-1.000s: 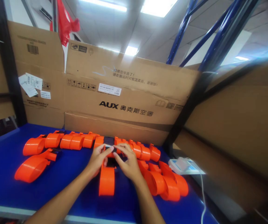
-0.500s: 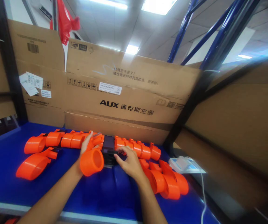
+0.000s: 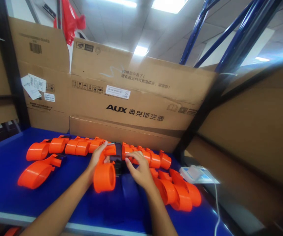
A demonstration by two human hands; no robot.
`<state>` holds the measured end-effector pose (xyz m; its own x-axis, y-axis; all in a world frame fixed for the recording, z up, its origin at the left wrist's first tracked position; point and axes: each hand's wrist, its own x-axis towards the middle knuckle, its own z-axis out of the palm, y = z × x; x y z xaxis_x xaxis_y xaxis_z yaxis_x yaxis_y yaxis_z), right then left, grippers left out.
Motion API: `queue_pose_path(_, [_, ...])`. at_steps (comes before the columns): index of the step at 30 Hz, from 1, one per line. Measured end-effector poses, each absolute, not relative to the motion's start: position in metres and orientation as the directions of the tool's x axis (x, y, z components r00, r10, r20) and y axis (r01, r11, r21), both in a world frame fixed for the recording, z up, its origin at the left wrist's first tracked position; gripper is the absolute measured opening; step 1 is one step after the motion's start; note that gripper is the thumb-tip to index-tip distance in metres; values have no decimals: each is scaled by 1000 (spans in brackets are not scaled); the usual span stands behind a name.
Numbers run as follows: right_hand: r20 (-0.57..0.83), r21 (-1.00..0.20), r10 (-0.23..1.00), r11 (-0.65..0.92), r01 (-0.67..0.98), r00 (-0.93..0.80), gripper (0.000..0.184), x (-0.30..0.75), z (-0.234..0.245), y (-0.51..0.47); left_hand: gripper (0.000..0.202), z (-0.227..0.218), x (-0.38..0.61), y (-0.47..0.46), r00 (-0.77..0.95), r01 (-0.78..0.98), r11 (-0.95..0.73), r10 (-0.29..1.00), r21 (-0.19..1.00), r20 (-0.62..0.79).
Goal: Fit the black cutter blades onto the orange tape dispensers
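Observation:
My left hand (image 3: 97, 160) is closed on an orange plastic piece (image 3: 104, 177) with a wide round ring at its lower end and a narrower upper part. The ring's opening faces right. Just to the right, my right hand (image 3: 139, 166) hovers with thumb and fingers apart and nothing visible in it. Between the hands stands a dark box-like object (image 3: 118, 151), partly covered by the held piece; black items lie at its foot, too blurred to name. Like pieces, such as an orange ring piece (image 3: 81, 147), line the back of the table.
The blue table (image 3: 65, 193) carries two orange pieces with black ends at left, including a large orange piece (image 3: 34, 175), and a cluster of orange pieces (image 3: 181, 196) at right. A white power strip (image 3: 198, 174) with a cable lies at the right edge. Cardboard (image 3: 131, 98) walls the back.
My left hand has shifted right with the orange piece, whose ring now sits lower and further right, in front of the dark object. My right hand has moved slightly right, and its fingers have shifted.

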<state>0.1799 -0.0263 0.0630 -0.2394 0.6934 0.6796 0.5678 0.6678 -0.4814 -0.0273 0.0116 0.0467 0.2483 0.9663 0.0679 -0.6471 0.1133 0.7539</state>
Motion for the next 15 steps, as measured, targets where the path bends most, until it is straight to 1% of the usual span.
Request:
queue_pose_path(3, [678, -574, 710, 672, 469, -188, 20, 176, 63, -27, 40, 44, -18, 5, 185, -514, -41, 970, 857, 158])
queue_pose_path(6, [655, -630, 731, 668, 396, -191, 23, 172, 62, -28, 40, 43, -9, -6, 240, -451, -83, 948, 889, 210])
queue_pose_path(9, [639, -665, 748, 654, 360, -178, 17, 170, 61, -27, 38, 44, -3, -15, 301, -439, -89, 923, 894, 239])
queue_pose_path(11, [643, -683, 754, 645, 343, -136, 17, 170, 61, -27, 36, 45, -2, -19, 330, -448, -97, 906, 889, 265])
queue_pose_path(15, [662, -702, 748, 639, 314, -42, 20, 172, 62, -25, 43, 45, -2, -19, 347, -466, -122, 886, 876, 307])
